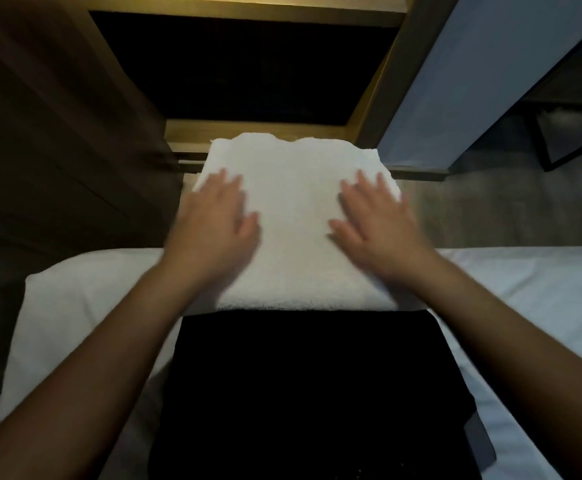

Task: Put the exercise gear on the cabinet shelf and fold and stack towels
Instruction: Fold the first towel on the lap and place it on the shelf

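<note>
Both hands flat on a folded white towel (pixel 293 209) at the foot of an open cabinet (pixel 248 131), as I see it through the head camera.

The left hand (pixel 213 220) lies palm down, fingers straight and slightly fanned, on the towel's left side. The right hand (pixel 376 220) mirrors it on the right side, fingertips close to the right edge. Neither hand pinches or curls round the cloth, and both are a little blurred.

The towel sits on the far end of a black cloth (pixel 310 393) that runs back toward me across a white bed (pixel 75 306). Its far half reaches past the bed's edge, and its ragged far edge overlaps the cabinet's lower wooden frame in this view. I cannot tell what carries that far half.

The towel looks close to square, with a straight near edge and loose ends on the far side. It lies directly under both palms, so neither hand is nearer. The dark shelf opening (pixel 241 64) is straight ahead, beyond the far edge, in line with the towel's middle.

I judge this to be a smoothing press on a finished fold. The next move, whether another fold or a lift toward the shelf, should run far along that same centre line, both hands sharing the load evenly. The loose far edge could flop open if the lift is uneven.
</note>
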The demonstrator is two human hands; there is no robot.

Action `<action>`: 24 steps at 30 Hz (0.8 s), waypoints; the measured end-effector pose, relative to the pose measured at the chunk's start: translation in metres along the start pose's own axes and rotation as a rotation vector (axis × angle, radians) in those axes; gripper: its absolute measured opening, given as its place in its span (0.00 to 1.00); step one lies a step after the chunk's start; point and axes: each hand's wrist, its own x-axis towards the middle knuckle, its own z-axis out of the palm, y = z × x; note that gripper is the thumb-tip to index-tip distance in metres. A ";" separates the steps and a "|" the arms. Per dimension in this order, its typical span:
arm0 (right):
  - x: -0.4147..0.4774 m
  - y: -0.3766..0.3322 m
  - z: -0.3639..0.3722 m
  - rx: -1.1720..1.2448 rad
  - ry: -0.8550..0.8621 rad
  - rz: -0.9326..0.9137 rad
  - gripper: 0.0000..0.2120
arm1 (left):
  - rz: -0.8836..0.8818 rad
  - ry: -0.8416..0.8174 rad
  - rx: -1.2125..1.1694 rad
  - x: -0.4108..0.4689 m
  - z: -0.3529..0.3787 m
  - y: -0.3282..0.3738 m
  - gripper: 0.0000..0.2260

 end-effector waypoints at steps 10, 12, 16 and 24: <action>-0.045 0.034 0.015 0.070 -0.136 -0.025 0.37 | 0.014 -0.317 -0.049 -0.033 0.012 -0.026 0.38; -0.056 0.041 0.013 0.098 -0.156 -0.026 0.37 | -0.034 -0.331 -0.043 -0.042 0.008 -0.032 0.41; -0.071 0.047 0.008 0.056 -0.183 -0.103 0.38 | 0.125 -0.309 0.025 -0.058 0.002 -0.039 0.40; -0.070 0.008 0.019 -0.153 -0.082 -0.232 0.44 | 0.365 -0.243 0.172 -0.056 0.015 -0.011 0.41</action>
